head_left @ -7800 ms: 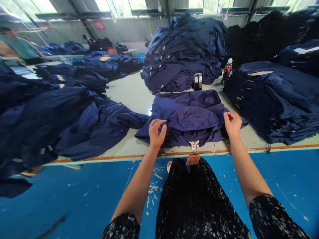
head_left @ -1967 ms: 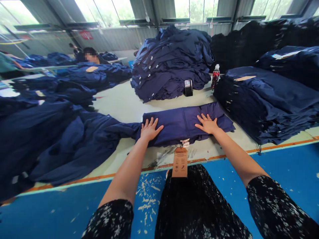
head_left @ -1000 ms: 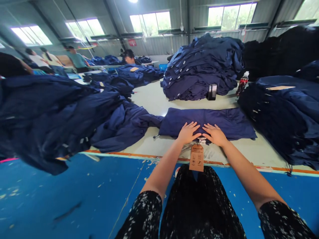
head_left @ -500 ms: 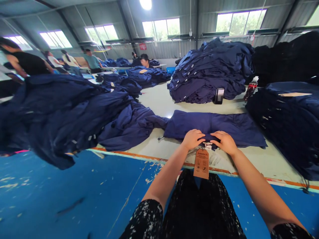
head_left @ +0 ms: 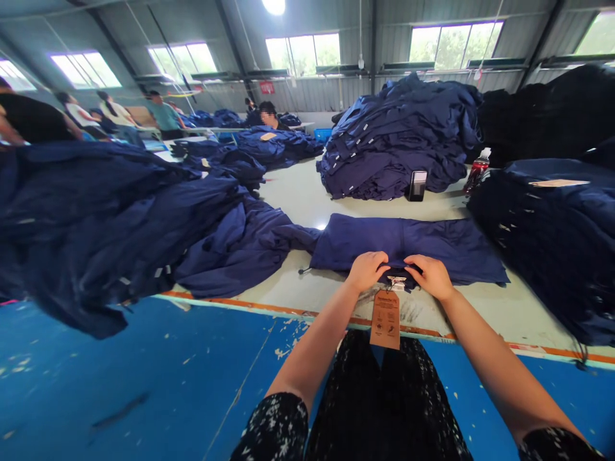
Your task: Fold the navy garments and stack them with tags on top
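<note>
Steel-clad shed, high windows, long pale worktable [head_left: 281, 285] with an orange edge strip [head_left: 307, 312] above a blue floor [head_left: 144, 378].

Folded navy garment [head_left: 408, 242] lies flat on the table, near the edge, long side toward the person. Left hand [head_left: 368, 270] and right hand [head_left: 430, 276] sit close together at its near middle, not quite touching each other. Both are half-curled, fingers down on the fold. Contact is clear; whether either has a real pinch, can't tell.

Small white label [head_left: 396, 280] shows between the hands. Brown card tag [head_left: 385, 319] hangs from it past the table edge, over the person's dark patterned lap [head_left: 384, 410].

Risks: the garment's left end touches a loose navy heap [head_left: 235, 246], so a pull on the heap could drag the fold out of line. Right end sits just short of a tall navy stack [head_left: 542, 250]; a slump there could land on it. Tag could snag on a sleeve or clothing.

Behind: big navy pile [head_left: 398, 144], black phone [head_left: 418, 186], red drink bottle [head_left: 475, 171]. Co-worker [head_left: 269, 115] sits at the far table.

Text: tag has small print and icons, unreadable at this size. Bottle label and red wall sign [head_left: 266, 87] also unreadable. No brand legible.
</note>
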Action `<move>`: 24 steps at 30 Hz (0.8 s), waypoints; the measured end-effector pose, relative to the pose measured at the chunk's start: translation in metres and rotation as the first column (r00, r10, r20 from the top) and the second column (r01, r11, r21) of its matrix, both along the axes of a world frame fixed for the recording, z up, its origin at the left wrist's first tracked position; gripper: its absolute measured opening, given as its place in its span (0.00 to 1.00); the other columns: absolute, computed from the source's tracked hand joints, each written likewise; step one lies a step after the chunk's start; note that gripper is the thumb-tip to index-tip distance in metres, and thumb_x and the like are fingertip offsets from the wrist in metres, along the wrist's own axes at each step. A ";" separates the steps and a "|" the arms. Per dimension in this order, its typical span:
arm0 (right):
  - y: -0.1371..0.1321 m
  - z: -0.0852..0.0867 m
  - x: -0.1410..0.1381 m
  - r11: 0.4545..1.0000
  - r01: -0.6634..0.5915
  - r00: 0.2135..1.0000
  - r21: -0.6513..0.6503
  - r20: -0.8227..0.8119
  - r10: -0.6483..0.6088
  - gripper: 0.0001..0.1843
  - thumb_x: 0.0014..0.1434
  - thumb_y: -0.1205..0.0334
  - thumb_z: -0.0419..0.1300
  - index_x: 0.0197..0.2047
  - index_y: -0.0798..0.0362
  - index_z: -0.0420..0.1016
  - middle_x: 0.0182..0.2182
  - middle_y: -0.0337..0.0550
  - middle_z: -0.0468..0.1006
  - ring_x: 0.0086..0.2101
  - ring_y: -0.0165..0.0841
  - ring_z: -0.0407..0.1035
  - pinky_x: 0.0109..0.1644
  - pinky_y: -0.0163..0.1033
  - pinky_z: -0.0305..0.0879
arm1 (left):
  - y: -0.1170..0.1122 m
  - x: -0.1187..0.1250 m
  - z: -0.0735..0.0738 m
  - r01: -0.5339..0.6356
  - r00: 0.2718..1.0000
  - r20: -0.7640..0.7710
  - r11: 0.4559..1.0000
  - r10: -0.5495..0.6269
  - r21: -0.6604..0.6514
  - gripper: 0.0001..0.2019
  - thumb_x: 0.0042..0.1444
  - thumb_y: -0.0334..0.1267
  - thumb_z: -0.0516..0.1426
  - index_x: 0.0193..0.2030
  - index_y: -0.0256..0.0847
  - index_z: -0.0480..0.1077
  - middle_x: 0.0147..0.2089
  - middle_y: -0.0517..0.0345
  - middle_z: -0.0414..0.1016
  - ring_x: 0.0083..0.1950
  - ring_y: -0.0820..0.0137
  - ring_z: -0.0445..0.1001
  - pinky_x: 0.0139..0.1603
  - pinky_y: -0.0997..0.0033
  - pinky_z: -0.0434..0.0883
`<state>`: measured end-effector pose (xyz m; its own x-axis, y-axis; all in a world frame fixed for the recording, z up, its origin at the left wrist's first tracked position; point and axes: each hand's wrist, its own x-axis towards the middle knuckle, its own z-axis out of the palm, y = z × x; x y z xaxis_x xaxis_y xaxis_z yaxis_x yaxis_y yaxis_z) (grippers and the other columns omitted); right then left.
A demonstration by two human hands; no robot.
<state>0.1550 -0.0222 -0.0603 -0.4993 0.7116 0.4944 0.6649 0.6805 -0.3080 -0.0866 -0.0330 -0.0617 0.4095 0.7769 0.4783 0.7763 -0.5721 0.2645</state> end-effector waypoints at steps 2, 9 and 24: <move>-0.002 0.001 0.001 0.999 -0.031 0.999 0.013 -0.023 0.032 0.18 0.70 0.53 0.50 0.50 0.47 0.78 0.48 0.47 0.83 0.49 0.41 0.77 0.56 0.46 0.72 | -0.001 0.001 0.000 -0.024 0.999 0.026 1.000 0.024 -0.018 0.06 0.67 0.39 0.56 0.44 0.43 0.73 0.41 0.55 0.79 0.44 0.64 0.77 0.48 0.64 0.71; -0.003 0.002 -0.001 0.996 -0.085 0.996 0.038 -0.019 0.086 0.14 0.68 0.57 0.52 0.48 0.46 0.78 0.47 0.47 0.82 0.49 0.42 0.76 0.56 0.48 0.71 | -0.002 0.000 0.002 0.057 0.997 0.045 0.998 -0.057 0.000 0.10 0.66 0.31 0.50 0.38 0.43 0.71 0.45 0.54 0.80 0.47 0.65 0.77 0.51 0.65 0.70; 0.005 -0.007 -0.003 0.974 -0.149 0.982 0.172 -0.090 0.166 0.10 0.68 0.55 0.59 0.45 0.50 0.79 0.41 0.49 0.82 0.41 0.42 0.75 0.48 0.47 0.72 | 0.001 -0.003 -0.003 0.078 0.988 0.130 0.997 -0.080 0.022 0.09 0.62 0.27 0.53 0.37 0.43 0.72 0.43 0.57 0.81 0.45 0.65 0.78 0.50 0.65 0.71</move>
<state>0.1520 -0.0171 -0.0671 -0.5389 0.5333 0.6521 0.5160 0.8209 -0.2449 -0.0893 -0.0325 -0.0649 0.4028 0.7356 0.5446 0.6880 -0.6358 0.3499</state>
